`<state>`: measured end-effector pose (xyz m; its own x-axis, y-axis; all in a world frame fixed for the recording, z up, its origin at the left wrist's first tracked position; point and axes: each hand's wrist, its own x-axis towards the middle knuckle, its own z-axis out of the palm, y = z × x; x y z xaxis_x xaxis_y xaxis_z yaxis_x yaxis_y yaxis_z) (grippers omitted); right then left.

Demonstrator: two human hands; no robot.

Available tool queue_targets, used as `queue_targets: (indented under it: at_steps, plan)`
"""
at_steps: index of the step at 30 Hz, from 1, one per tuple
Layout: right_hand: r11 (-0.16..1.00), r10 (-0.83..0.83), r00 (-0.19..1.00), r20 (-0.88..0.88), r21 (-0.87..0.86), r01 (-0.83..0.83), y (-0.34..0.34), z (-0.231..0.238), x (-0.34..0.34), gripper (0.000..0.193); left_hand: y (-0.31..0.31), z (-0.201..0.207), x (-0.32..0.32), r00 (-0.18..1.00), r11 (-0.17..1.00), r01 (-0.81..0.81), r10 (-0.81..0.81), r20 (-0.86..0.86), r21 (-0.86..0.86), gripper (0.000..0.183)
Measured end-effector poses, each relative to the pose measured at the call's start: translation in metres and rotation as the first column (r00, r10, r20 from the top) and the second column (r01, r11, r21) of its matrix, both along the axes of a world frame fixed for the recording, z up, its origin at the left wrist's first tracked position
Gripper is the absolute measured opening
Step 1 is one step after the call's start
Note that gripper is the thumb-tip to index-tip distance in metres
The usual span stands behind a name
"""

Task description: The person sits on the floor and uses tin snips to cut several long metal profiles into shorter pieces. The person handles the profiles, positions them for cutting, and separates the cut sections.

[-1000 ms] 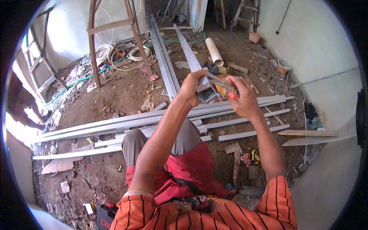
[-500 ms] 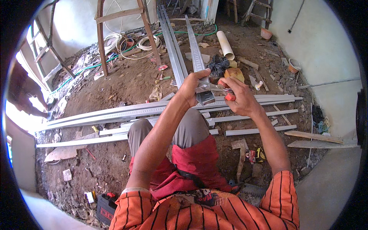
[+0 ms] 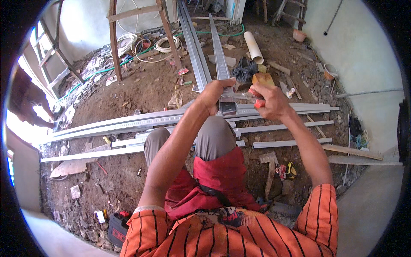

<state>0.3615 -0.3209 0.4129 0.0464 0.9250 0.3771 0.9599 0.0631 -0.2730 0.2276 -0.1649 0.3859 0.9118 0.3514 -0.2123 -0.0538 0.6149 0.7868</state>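
Gripping the near end of a slotted metal channel point(image 3: 219, 58) with the left hand point(image 3: 210, 97), fingers wrapped about its left side and thumb laid across the top. Clasping a red-handled tool point(image 3: 258, 103) in the right hand point(image 3: 274, 102), with fingers curled closed around the handles and two red ends showing just apart from each other. Cannot tell the gap between the tool's jaws, too small and blurred, nor any contact between jaws and metal; pointing left, though, toward the channel's end.

Seen from the head view: held just beyond the grey trouser knees point(image 3: 215, 135), with dark open end facing back and far length running away toward the doorway. To its left, a pair of long channels point(image 3: 193, 47) at a slight slant. Across the soil floor point(image 3: 124, 96), near the knees, more pale channels point(image 3: 165, 118) in a loose bundle, plus a short piece point(image 3: 293, 142) to the right. Just beyond the right hand, a yellowish block point(image 3: 263, 79), a black plastic bag point(image 3: 245, 70) and a white pipe point(image 3: 253, 48). Farther left, a wooden ladder point(image 3: 115, 43) and coiled cable point(image 3: 167, 44). Nearer the body, a yellow-and-black tape measure point(image 3: 291, 170) to the right, a dark toolbox point(image 3: 116, 231) at lower left. At the left edge, in shadow, part of another person point(image 3: 31, 99), bent toward the floor.
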Motion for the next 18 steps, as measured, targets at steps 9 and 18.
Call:
queue_targets:
  at_steps: [9, 18]
  plan:
    - [0.984, 0.009, 0.989, 0.145, 0.175, -0.035, 0.004, 0.024, -0.015, 0.035, 0.013, -0.006, -0.012, 0.999, 0.998, 0.035, -0.033, 0.044, -0.049, 0.019]
    - [0.997, 0.048, 0.93, 0.365, 0.037, -0.066, -0.003, 0.04, -0.014, 0.042, 0.01, -0.014, -0.013, 0.995, 0.944, 0.045, -0.073, 0.075, 0.327, 0.016]
